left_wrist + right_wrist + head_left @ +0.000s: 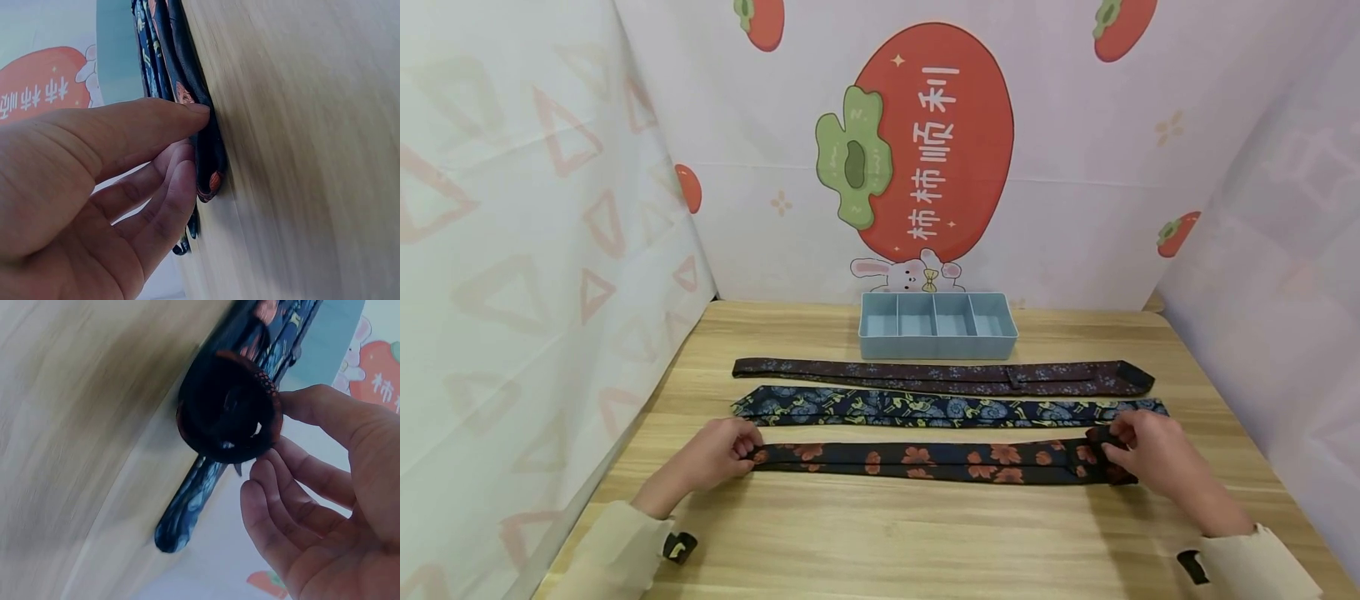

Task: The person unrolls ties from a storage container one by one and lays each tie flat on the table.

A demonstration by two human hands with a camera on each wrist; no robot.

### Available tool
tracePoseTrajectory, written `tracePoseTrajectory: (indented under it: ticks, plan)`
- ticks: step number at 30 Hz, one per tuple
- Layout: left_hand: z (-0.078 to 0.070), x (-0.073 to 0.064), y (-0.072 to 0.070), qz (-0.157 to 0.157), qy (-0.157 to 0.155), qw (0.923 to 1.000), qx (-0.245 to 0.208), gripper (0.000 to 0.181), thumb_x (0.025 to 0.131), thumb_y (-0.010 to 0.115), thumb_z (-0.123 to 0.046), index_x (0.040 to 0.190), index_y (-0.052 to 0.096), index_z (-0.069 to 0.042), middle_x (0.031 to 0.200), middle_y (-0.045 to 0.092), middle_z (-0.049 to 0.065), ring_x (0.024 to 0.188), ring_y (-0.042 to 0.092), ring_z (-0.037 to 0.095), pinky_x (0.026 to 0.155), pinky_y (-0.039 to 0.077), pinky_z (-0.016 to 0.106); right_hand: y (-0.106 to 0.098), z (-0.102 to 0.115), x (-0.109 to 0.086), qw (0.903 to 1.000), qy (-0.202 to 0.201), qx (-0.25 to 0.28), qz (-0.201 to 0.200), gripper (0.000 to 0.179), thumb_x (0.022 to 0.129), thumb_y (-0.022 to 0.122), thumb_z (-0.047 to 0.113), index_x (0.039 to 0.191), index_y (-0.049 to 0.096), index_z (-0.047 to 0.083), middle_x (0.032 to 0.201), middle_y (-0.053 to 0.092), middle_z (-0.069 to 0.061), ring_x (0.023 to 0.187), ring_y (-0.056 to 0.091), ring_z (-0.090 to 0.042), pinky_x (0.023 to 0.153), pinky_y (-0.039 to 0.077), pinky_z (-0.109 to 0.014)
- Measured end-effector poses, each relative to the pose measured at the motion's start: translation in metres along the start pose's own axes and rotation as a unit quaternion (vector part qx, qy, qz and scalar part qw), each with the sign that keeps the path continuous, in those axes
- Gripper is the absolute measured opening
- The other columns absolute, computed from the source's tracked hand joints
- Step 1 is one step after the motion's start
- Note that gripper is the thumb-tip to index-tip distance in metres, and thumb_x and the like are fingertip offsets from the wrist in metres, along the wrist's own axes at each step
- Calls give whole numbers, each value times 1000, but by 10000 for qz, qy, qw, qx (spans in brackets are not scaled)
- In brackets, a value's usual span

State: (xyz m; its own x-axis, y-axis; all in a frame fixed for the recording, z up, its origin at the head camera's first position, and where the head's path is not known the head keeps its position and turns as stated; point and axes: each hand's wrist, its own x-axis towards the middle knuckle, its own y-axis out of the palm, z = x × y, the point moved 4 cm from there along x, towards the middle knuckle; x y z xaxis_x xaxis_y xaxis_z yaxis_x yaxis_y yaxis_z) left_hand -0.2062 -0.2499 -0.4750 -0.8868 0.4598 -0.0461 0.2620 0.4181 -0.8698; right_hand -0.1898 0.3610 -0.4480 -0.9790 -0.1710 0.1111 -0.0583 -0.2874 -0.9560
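Note:
Nearest the front lies a dark necktie with orange flowers [917,460], stretched crosswise and folded lengthwise. My left hand [718,454] pinches its left end, the thumb visible on the cloth in the left wrist view. At the other end, my right hand [1157,450] pinches the tip, which curls up into a round loop [228,406] in the right wrist view. Just behind lies a navy necktie with blue and yellow figures [955,408], its right end partly behind my right hand. Farther back is a maroon necktie with small bluish flowers [925,375].
A light blue box [938,347] with several compartments stands at the back of the wooden table [880,542]. Printed cloth walls [1060,233] enclose the back and both sides. A dark band shows at each sleeve.

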Motion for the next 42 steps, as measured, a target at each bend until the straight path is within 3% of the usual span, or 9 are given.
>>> tracePoseTrajectory:
  ticks: [9, 16, 23, 28, 33, 42]
  plan:
    - [3, -5, -4, -46, -57, 10000, 57, 21, 80, 86, 3, 95, 75, -6, 85, 67, -3, 75, 58, 3, 65, 54, 23, -2, -13, 1, 9984, 420, 194, 320, 19, 87, 82, 9, 93, 70, -4, 81, 69, -10, 72, 64, -22, 63, 56, -44]
    - [2, -5, -5, -9, -143, 9999, 65, 22, 80, 86, 3, 97, 75, -5, 86, 67, -2, 76, 59, 5, 66, 54, 24, -4, 4, 6, 9998, 4, 108, 190, 16, 84, 84, 8, 92, 72, 0, 81, 68, -5, 70, 61, -17, 61, 54, -39]
    - [3, -6, -5, -25, -200, 9998, 38, 22, 80, 86, 3, 97, 75, -5, 86, 67, -1, 75, 60, 6, 65, 54, 24, 7, 12, 4, 9992, -280, 66, 276, 24, 79, 91, 11, 92, 72, 2, 85, 66, -4, 74, 60, -14, 64, 56, -37]
    - [6, -7, -5, -32, -189, 9998, 1, 22, 80, 86, 4, 96, 74, -7, 86, 67, -2, 75, 58, 5, 65, 53, 24, 10, 4, 1, 9997, -227, -49, 40, 29, 75, 94, 13, 88, 71, 2, 83, 64, -6, 74, 59, -17, 63, 55, -38]
    - [12, -9, -7, -92, -127, 9999, 67, 23, 79, 86, 4, 95, 74, -8, 86, 67, -3, 75, 58, 3, 65, 54, 24, 4, -10, -2, 10000, 21, 1, 15, 27, 76, 91, 9, 90, 71, -3, 82, 66, -9, 73, 61, -20, 62, 55, -40]
    - [22, -11, -14, -87, -436, 9989, 156, 24, 79, 85, 3, 96, 74, -9, 84, 67, -4, 75, 58, 5, 65, 52, 25, -6, -39, -4, 9986, 468, 155, 183, 23, 82, 83, 5, 94, 69, -10, 81, 71, -13, 71, 67, -26, 65, 58, -48]
